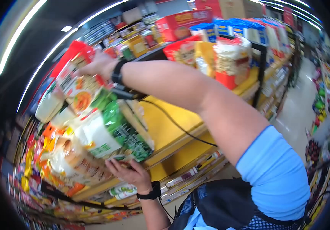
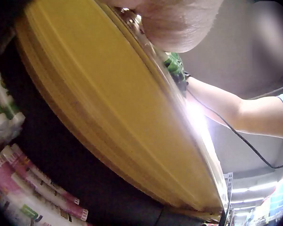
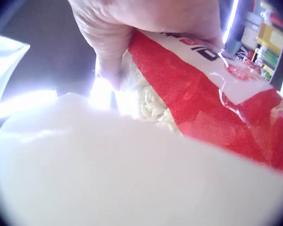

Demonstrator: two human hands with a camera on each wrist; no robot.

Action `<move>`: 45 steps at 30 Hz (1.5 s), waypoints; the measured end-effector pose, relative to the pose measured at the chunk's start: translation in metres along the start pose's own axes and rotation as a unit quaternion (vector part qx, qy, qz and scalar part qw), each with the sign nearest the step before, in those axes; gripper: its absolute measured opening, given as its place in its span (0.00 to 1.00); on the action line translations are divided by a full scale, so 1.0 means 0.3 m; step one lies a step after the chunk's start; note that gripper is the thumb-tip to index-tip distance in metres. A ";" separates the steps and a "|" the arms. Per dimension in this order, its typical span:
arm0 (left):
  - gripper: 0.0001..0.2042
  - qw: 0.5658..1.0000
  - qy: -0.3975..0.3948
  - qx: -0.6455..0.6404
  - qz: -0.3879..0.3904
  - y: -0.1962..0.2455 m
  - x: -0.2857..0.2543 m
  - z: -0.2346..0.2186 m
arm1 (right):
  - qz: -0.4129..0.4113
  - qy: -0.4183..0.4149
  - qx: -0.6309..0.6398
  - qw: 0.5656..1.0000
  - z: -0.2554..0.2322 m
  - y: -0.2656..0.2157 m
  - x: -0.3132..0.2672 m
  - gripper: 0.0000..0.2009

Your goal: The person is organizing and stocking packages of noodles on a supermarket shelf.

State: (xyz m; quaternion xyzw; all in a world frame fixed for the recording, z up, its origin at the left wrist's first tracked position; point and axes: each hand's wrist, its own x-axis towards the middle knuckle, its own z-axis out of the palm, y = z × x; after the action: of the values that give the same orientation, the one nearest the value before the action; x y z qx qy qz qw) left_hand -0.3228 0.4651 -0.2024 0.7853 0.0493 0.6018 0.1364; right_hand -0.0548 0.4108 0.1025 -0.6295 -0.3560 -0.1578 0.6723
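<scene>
My right hand (image 1: 98, 65) reaches across the shelf and grips the top of a red and white bag of noodles (image 1: 79, 86). In the right wrist view, pale curly noodles (image 3: 153, 101) show through its clear side, with thumb and fingers on opposite sides of the bag. My left hand (image 1: 130, 174) is lower, at the shelf's front edge, its fingers extended against the bottom of a green and white packet (image 1: 128, 134). From the left wrist, only the heel of that hand (image 2: 179, 23) shows beside the yellow shelf board (image 2: 108, 99); its fingertips are hidden there.
A pale bag of noodles (image 1: 73, 159) stands left of the green packet. Further right on the yellow shelf (image 1: 165, 119) are a red and white bag (image 1: 232, 61) and blue packets (image 1: 230, 28). A black cable (image 1: 172, 120) hangs from the right wrist. An aisle (image 1: 293, 103) runs along the right.
</scene>
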 end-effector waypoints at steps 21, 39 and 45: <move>0.28 0.902 -0.138 -0.407 0.030 0.364 0.152 -0.076 | -0.058 0.036 0.165 0.984 -0.809 -0.270 -0.425 0.37; 0.29 0.659 -0.398 -0.593 -0.235 0.491 0.465 0.550 | 0.046 -0.002 -0.050 0.998 -1.119 0.112 -0.776 0.57; 0.35 0.706 -0.410 -0.534 -0.219 0.492 0.407 0.515 | -0.138 0.013 -0.215 0.967 -1.212 0.069 -1.034 0.52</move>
State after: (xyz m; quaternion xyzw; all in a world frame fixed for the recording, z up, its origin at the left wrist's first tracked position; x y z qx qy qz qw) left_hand -0.1545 0.3294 -0.0850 0.7178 -0.1709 0.0992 0.6676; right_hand -0.1552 -0.0078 -0.1061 -0.7021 -0.3886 -0.3299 0.4973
